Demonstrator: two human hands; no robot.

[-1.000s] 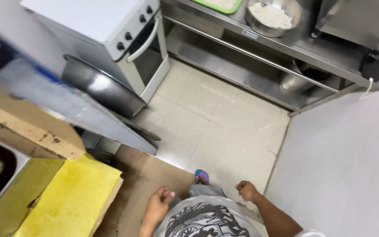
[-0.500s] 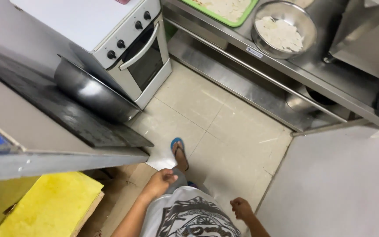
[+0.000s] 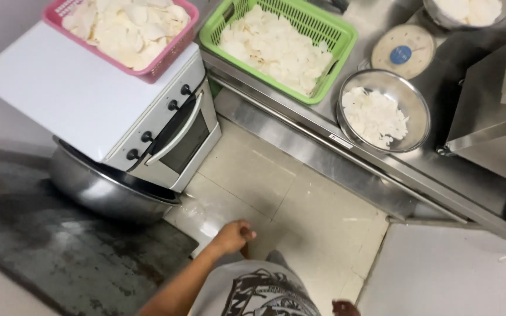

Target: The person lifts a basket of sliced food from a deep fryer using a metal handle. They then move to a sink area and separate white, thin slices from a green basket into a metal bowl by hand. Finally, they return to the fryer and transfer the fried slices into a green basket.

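Left hand (image 3: 233,236) loosely curled, holding nothing, nearest the big steel bowl (image 3: 109,190) at centre left; right hand (image 3: 345,308) barely shows — grip unclear — and a careless swing could knock that overhanging bowl off.

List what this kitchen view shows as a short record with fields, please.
Left hand: loosely closed at the person's side, holding nothing visible
Right hand: only partly in view at the bottom edge
Nearest thing: large metal bowl on a dark worktop
Oven: small white oven, door shut
Baskets: pink basket on the oven, green basket on the steel counter, both with pale chips
Also: steel bowl of chips, round scale
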